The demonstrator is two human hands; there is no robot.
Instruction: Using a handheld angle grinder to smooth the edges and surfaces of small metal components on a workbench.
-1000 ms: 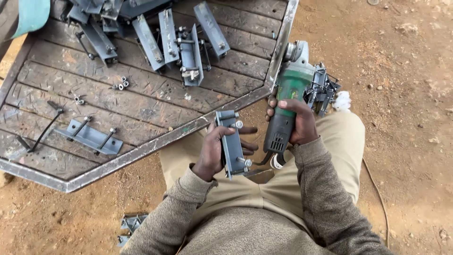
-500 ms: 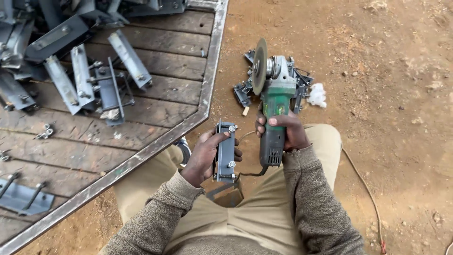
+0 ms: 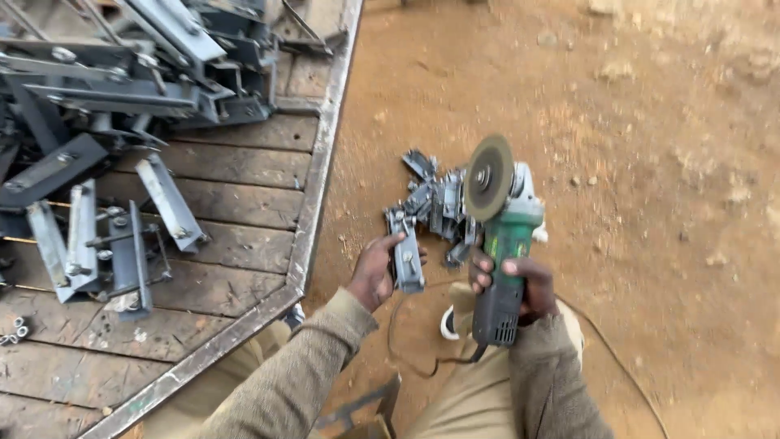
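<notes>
My right hand (image 3: 520,284) grips a green and grey angle grinder (image 3: 500,244) by its body, its round disc (image 3: 487,177) turned up and to the left. My left hand (image 3: 375,272) holds a grey metal bracket (image 3: 405,248) upright, just left of the grinder. The bracket sits close to a small pile of similar grey metal pieces (image 3: 439,199) lying on the reddish dirt beyond my hands. The grinder's cord (image 3: 406,358) loops down between my knees.
A wooden platform with a steel angle frame (image 3: 313,203) lies at the left. Several grey metal brackets (image 3: 122,236) and longer steel parts (image 3: 138,73) are heaped on it. Loose nuts (image 3: 15,332) lie near its left edge. Bare dirt ground (image 3: 650,162) spreads to the right.
Both hands have reached forward and away from my lap, carrying the bracket and grinder toward the pile of metal pieces on the dirt. The view has swung right, off the platform.
</notes>
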